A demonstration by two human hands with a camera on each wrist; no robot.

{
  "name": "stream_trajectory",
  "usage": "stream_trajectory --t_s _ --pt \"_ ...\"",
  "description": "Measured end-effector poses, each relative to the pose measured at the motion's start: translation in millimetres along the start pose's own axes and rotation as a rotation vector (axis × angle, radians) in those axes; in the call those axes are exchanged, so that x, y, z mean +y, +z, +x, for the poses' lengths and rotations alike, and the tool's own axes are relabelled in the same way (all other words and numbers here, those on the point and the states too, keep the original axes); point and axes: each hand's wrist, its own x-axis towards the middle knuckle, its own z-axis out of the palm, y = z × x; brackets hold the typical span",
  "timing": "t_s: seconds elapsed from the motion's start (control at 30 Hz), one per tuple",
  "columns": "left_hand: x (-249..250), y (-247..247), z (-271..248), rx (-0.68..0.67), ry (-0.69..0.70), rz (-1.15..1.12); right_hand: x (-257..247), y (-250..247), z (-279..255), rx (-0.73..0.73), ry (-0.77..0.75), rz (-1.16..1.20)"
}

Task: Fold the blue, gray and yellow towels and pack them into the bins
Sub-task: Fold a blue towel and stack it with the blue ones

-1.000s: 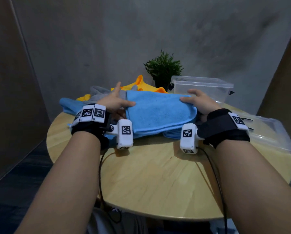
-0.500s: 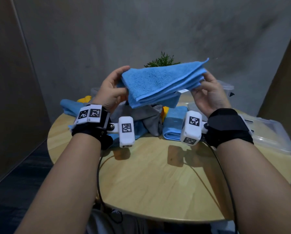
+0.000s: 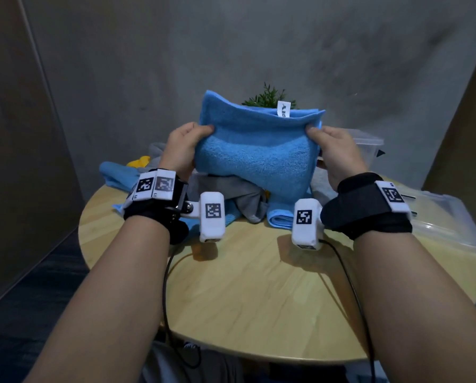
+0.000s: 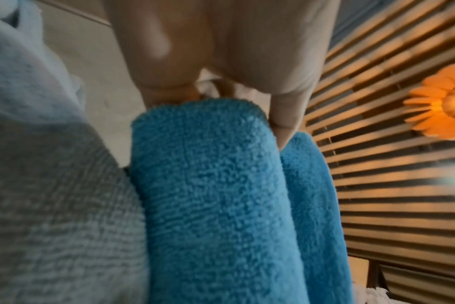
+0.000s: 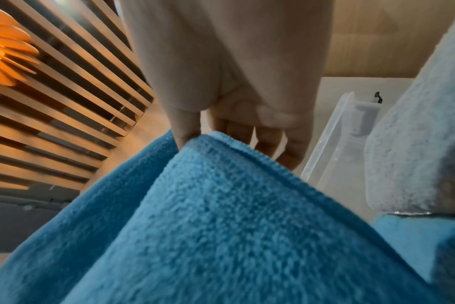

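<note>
A folded blue towel (image 3: pixel 254 156) hangs in the air above the round wooden table (image 3: pixel 258 294). My left hand (image 3: pixel 187 146) pinches its left edge and my right hand (image 3: pixel 332 150) pinches its right edge. A white label (image 3: pixel 283 109) sticks up from the towel's top edge. The left wrist view shows my left hand (image 4: pixel 221 61) gripping the blue towel (image 4: pixel 216 195); the right wrist view shows my right hand (image 5: pixel 234 92) holding the blue towel (image 5: pixel 221 236). Beneath lie a gray towel (image 3: pixel 242 197), another blue towel (image 3: pixel 279 215) and a bit of yellow towel (image 3: pixel 140 162).
A clear plastic bin (image 3: pixel 368 143) stands at the back right behind my right hand. A clear lid (image 3: pixel 449 230) lies at the table's right edge. A small green plant (image 3: pixel 267 99) rises behind the held towel. A gray wall stands close behind the table.
The folded blue towel went from lying on the pile to being lifted, then turned upright so its open edge points up. Both hands rose and stayed on its sides.
</note>
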Motion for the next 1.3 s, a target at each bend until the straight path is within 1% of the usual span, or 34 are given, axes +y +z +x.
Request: stream_trajectory --t_s 0.07,0.13,0.2,0.23,0.27,0.37,0.43,0.47,0.5,0.53,0.6,0.67,0.73,0.8,0.9,1.0,1.17,1.3 --pt "6.1 0.4 -2.9 -0.058 0.077 -0.004 -3.3 0.5 1.1 0.024 -0.008 0.080" --pt "12.1 0.4 -4.9 -0.106 0.142 -0.039 -10.6 -0.4 1.4 0.048 -0.088 0.217" --pt "16.1 -0.9 -3.6 -0.135 0.157 -0.106 -17.8 -1.4 2.3 0.024 -0.160 0.293" --pt "16.4 -0.9 -2.7 -0.138 0.137 -0.121 -20.7 -0.9 1.5 0.005 -0.164 0.295" --pt "17.4 -0.6 -2.5 -0.139 0.096 -0.100 -21.0 -0.1 1.5 -0.010 -0.135 0.281" --pt "14.4 2.7 -4.2 -0.105 -0.054 0.048 -13.9 2.1 1.4 -0.032 0.042 0.184" --pt "8.9 4.6 -5.3 -0.124 -0.190 0.092 -4.7 3.6 1.0 -0.065 0.125 0.130" --pt "6.3 5.4 -6.0 -0.130 -0.253 0.110 -1.3 4.2 0.3 -0.084 0.141 0.109" --pt "5.2 6.6 -6.9 -0.125 -0.286 0.131 0.3 4.9 -1.0 -0.096 0.138 0.085" --pt "5.0 8.4 -7.9 -0.110 -0.283 0.149 1.0 5.6 -2.0 -0.106 0.122 0.069" --pt "4.2 11.4 -7.1 -0.081 -0.206 0.162 2.4 6.4 -2.6 -0.099 0.078 0.080" --pt "3.3 12.5 -6.3 -0.094 -0.146 0.140 4.6 4.7 -0.9 -0.041 0.025 0.087" --pt "2.0 11.1 -6.8 -0.113 -0.126 0.130 8.2 2.5 2.8 0.033 -0.019 0.033" --pt "0.9 9.3 -6.4 -0.078 -0.106 0.142 10.4 1.5 4.0 0.065 -0.045 -0.003" --pt "1.7 9.0 -7.7 -0.011 -0.072 0.113 11.9 1.2 4.8 0.058 -0.075 0.028" --pt "2.0 7.7 -8.0 0.021 -0.048 0.062 11.4 0.9 5.7 0.039 -0.110 0.051" --pt "5.6 7.8 -9.9 -0.003 -0.015 -0.004 10.6 -0.8 6.2 0.053 -0.136 0.060" --pt "6.6 11.4 -11.7 -0.023 -0.004 -0.014 8.9 -1.0 6.9 0.110 -0.164 0.066"
